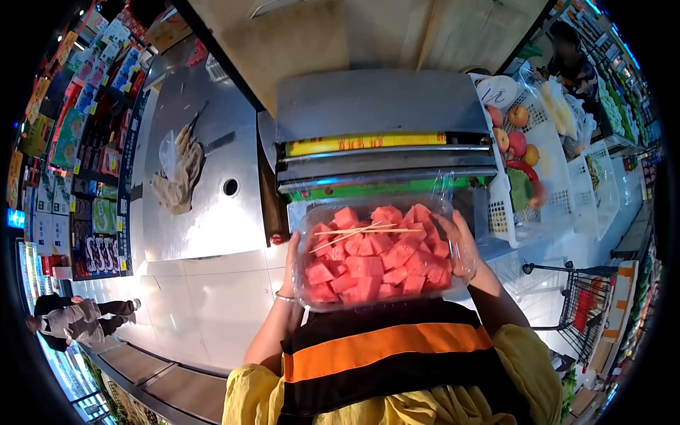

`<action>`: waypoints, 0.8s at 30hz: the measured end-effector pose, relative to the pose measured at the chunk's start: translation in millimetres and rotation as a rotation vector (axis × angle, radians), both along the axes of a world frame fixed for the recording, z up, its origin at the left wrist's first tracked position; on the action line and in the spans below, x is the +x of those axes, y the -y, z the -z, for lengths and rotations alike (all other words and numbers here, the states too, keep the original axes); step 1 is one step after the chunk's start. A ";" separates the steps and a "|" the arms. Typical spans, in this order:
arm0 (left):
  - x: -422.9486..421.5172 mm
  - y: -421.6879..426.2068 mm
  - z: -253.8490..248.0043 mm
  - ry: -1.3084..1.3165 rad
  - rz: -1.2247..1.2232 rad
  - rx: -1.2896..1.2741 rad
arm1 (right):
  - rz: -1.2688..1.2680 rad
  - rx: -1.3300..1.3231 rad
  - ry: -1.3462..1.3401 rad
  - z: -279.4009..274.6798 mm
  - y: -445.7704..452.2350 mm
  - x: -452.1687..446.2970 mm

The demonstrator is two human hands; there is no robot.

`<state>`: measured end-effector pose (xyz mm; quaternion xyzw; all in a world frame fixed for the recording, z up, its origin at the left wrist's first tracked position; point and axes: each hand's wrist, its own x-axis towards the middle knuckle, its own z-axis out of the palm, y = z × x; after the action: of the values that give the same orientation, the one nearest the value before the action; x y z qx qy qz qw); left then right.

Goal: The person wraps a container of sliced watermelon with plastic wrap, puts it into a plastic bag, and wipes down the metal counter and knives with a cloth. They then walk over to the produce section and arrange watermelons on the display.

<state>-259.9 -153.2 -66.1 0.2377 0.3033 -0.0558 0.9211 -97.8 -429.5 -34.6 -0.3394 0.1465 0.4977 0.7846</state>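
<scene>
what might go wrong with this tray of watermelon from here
The thin sticks lie crossed on top of the watermelon cubes, so an end might poke through the clear film around the tray. The left hand and right hand hold the tray by its sides; if either slipped, it could tip and the cubes and sticks might shift.

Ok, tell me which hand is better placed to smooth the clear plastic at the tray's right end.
Probably the right hand: it holds that end of the tray, against the clear plastic. The left hand holds the opposite end.
</scene>
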 end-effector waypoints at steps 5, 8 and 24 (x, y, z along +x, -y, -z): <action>-6.6 -3.9 25.6 0.003 0.032 -0.005 | -0.068 -0.277 0.128 16.7 14.8 -14.3; -6.9 -2.6 34.3 0.048 0.032 0.050 | -0.359 -0.856 0.493 13.3 35.2 -8.8; -11.8 20.4 -9.9 0.087 0.074 0.377 | -0.932 0.228 2.937 30.3 -252.8 34.3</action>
<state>-271.7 -173.6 -56.2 0.4192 0.2592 -0.0214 0.8699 -63.5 -176.7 -64.9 -0.4682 -0.8808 -0.0621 0.0346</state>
